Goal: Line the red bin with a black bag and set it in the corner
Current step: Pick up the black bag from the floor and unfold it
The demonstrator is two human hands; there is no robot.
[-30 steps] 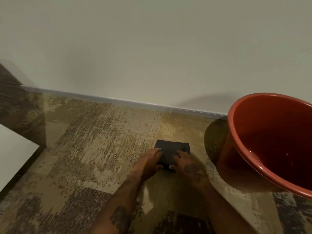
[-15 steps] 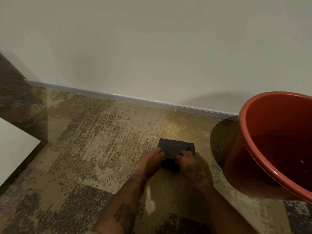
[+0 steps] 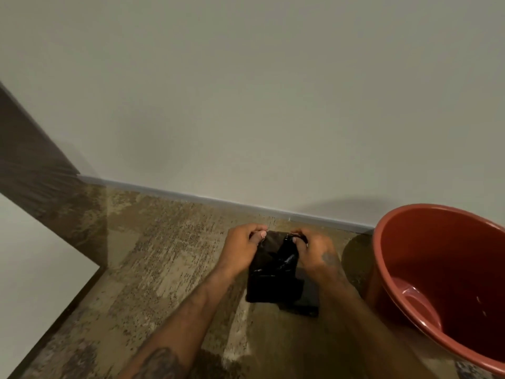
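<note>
A folded black bag point(image 3: 273, 280) hangs between my hands above the floor, partly unfolded, with its lower part still in a flat folded slab. My left hand point(image 3: 241, 250) pinches its top left edge. My right hand point(image 3: 314, 253) pinches its top right edge. The red bin point(image 3: 448, 269) stands upright on the floor at the right, its inside bare, close to my right forearm and to the wall.
A pale wall point(image 3: 246, 105) with a grey skirting board point(image 3: 218, 199) runs across the back. The mottled brown and beige floor point(image 3: 164, 255) stretches left. A dark panel point(image 3: 35, 170) and a white surface point(image 3: 30, 269) close off the left side.
The bag lay folded flat on the floor under my fingers; now both hands have lifted it and it has started to unfold downward. The view has tilted, and the bin sits lower right.
</note>
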